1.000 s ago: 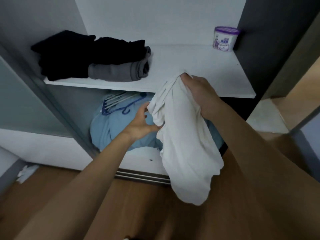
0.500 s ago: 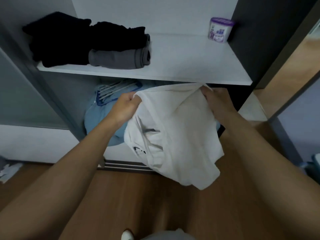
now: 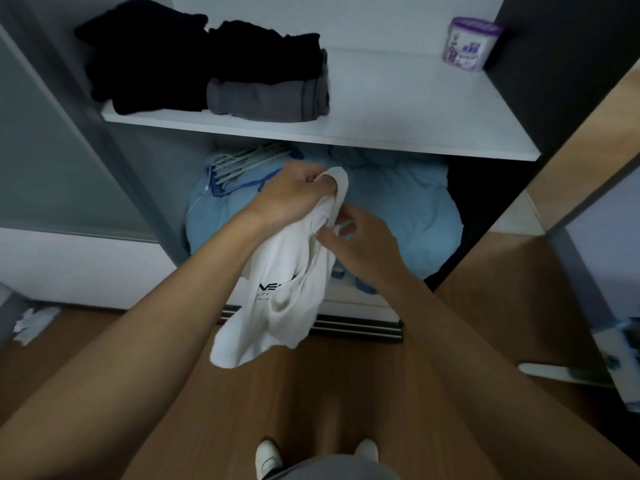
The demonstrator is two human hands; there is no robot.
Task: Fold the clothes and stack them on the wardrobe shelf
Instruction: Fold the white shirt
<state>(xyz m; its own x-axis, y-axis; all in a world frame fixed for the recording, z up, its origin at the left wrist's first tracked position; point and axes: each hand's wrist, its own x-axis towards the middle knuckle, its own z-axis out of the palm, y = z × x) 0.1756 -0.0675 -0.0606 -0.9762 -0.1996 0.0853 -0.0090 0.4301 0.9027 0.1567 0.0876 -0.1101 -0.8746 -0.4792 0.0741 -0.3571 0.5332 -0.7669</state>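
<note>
While the left hand is closed in a fist around a bunched top edge of the white T-shirt, the right hand pinches a fold of the same cloth just below it with thumb and forefinger, the other fingers loosely curled. The shirt hangs crumpled from both grips in front of the open wardrobe, above the wooden floor, its dark printed lettering partly showing; it is not yet folded. Behind the hands, a blue bundle of bedding with hangers on it fills the lower compartment. Above, the wardrobe shelf carries folded black clothes and a grey folded garment at its left end, a small purple-lidded tub in its back right corner, and bare board between. With the cloth gathered so tightly, the likely trouble is grabbing the wrong seams, giving a lopsided fold, or the hem trailing onto the floor.
</note>
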